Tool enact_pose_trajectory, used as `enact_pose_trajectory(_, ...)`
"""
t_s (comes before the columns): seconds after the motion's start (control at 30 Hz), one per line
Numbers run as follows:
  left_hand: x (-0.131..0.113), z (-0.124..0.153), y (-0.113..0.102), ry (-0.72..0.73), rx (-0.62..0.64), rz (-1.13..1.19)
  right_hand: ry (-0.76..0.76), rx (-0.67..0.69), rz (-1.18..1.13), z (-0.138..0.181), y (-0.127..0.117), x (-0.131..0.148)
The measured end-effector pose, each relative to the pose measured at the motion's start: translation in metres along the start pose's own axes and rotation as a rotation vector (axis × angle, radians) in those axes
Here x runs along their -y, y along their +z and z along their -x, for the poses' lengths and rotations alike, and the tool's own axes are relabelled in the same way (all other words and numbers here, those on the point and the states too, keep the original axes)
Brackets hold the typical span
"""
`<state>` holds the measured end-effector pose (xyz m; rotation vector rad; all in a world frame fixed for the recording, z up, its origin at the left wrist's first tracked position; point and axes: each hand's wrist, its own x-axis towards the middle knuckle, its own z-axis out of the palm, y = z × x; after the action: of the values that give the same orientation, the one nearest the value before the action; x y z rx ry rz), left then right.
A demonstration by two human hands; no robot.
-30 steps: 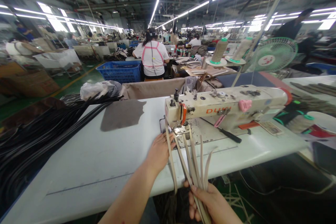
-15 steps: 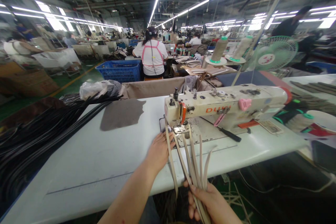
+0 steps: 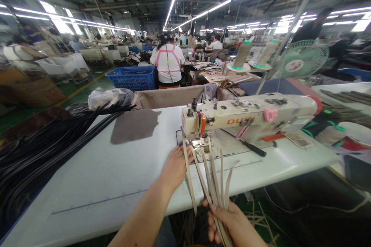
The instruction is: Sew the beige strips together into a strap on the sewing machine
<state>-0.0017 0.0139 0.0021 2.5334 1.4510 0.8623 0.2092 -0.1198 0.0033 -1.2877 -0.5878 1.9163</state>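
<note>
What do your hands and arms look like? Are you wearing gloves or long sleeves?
No gloves! The left hand and right hand are bare. Both forearms are bare too, with no sleeves showing. The left one has a tiny mark near the picture's bottom edge. I can't see a watch or bracelet.
</note>
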Motion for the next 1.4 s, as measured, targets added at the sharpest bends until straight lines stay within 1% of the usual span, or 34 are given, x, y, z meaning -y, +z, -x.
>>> enact_pose_trajectory(0.13, 0.0, 0.0, 0.0, 0.007, -0.016, 0.014, 0.006, -0.007, 0.0, 0.001, 0.001, 0.0)
enact_pose_trajectory(0.6, 0.0, 0.0, 0.001, -0.005, -0.007, 0.006, -0.006, 0.009, 0.012, 0.003, 0.004, 0.005)
enact_pose_trajectory(0.8, 0.0, 0.0, 0.001, 0.01, -0.029, 0.026, 0.001, 0.007, 0.012, 0.001, 0.004, 0.004)
enact_pose_trajectory(1.27, 0.0, 0.0, 0.0, 0.003, -0.007, 0.033, -0.007, 0.037, 0.025, 0.005, 0.006, 0.008)
enact_pose_trajectory(1.4, 0.0, 0.0, 0.0, 0.003, -0.011, 0.044, 0.001, 0.024, 0.029, 0.008, 0.008, 0.01)
